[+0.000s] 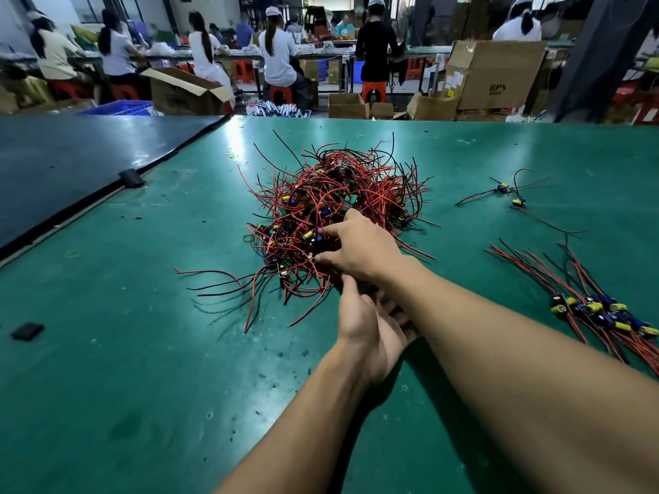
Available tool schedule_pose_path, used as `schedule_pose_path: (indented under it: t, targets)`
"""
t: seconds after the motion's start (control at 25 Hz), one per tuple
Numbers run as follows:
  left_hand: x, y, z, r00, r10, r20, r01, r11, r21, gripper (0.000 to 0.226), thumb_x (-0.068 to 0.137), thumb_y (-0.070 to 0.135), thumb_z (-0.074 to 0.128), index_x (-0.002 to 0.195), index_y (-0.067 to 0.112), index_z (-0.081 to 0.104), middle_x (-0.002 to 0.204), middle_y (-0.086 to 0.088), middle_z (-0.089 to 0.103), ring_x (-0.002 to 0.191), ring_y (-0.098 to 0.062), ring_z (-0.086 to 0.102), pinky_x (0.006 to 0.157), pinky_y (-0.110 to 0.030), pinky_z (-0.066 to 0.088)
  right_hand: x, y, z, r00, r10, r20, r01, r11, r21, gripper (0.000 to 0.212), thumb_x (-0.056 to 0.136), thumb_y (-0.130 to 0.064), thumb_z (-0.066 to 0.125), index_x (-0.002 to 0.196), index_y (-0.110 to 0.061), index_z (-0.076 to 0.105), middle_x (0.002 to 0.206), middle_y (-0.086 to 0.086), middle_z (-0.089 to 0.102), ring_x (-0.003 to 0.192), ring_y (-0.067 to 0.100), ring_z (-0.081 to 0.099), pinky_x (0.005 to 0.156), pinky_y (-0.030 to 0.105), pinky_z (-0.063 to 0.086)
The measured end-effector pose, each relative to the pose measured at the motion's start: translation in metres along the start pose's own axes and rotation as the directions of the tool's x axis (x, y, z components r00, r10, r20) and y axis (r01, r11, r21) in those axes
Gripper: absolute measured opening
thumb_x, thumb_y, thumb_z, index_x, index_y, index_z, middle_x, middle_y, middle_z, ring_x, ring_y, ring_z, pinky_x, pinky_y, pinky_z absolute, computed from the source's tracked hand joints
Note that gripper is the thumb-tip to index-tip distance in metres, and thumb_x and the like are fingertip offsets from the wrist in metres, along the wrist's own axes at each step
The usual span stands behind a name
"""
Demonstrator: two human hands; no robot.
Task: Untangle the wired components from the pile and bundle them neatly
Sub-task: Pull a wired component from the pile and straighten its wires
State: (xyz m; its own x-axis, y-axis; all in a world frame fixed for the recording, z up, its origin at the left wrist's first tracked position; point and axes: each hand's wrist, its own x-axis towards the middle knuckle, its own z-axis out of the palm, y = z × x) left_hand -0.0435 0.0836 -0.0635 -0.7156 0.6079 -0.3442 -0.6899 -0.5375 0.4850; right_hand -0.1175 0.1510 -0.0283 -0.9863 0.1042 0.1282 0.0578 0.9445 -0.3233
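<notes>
Green worktop: our left hand lies loose-fingered under the right forearm, hold unclear; right hand, thumb & forefinger apart, touches the pile mid-worktop, nothing gripped. Risk: if we yank one lead, whole tangle drags along.

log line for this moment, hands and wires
stage: untangling | right hand: on tangled pile, grip unclear | left hand: open at pile's near edge | gathered bundle: lying to the right

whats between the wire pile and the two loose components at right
Only bare green tabletop lies between the wire pile and the two loose components, head view.
</notes>
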Motion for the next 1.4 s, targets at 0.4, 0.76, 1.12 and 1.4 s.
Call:
schedule_pose_path:
  t: [0.4, 0.76, 1.12, 1.4]
  targets:
    - [-0.007, -0.001, 0.003, 0.998, -0.053, 0.043, 0.046, 0.989, 0.137, 0.084, 0.088, 0.075, 0.030, 0.120, 0.004, 0.061, 0.112, -0.018, 0.069, 0.102, -0.031, 0.065, 0.095, -0.046, 0.049, -0.020, 0.011, -0.006, 0.977, 0.158, -0.142, -0.075, 0.883, 0.462, 0.023, 0.088, -0.041, 0.072, 0.092, -0.019, 0.078, 0.080, -0.003, 0.069, 0.078, 0.010, 0.062, 0.069, 0.023, 0.045]
    - [-0.011, -0.005, 0.003, 0.996, -0.033, 0.084, 0.006, 0.954, 0.300, 0.038, 0.098, 0.035, 0.038, 0.095, 0.005, 0.061, 0.076, -0.018, 0.067, 0.066, -0.029, 0.068, 0.064, -0.034, 0.056, -0.121, 0.058, -0.055, 0.997, 0.066, -0.035, -0.019, 0.673, 0.739, 0.010, 0.089, -0.015, 0.074, 0.099, -0.015, 0.075, 0.082, -0.008, 0.073, 0.072, -0.001, 0.063, 0.073, 0.014, 0.049]
    - [-0.024, -0.014, 0.004, 0.975, -0.059, 0.213, -0.061, 0.853, 0.518, 0.038, 0.081, 0.031, 0.066, 0.108, 0.005, 0.070, 0.080, -0.010, 0.067, 0.059, -0.016, 0.063, 0.058, -0.024, 0.055, -0.178, 0.081, -0.039, 0.991, 0.133, -0.033, -0.024, 0.407, 0.913, 0.018, 0.086, -0.016, 0.071, 0.103, -0.016, 0.077, 0.089, 0.007, 0.075, 0.080, 0.019, 0.064, 0.076, 0.036, 0.057]
    - [-0.028, -0.013, 0.005, 0.949, -0.108, 0.297, -0.079, 0.829, 0.554, 0.035, 0.077, 0.007, 0.066, 0.111, 0.003, 0.059, 0.097, -0.021, 0.072, 0.076, -0.029, 0.073, 0.066, -0.032, 0.059, -0.181, 0.082, -0.034, 0.919, 0.372, 0.127, -0.160, 0.061, 0.985, 0.012, 0.081, -0.025, 0.079, 0.081, -0.014, 0.076, 0.074, 0.011, 0.069, 0.055, 0.017, 0.062, 0.050, 0.025, 0.054]
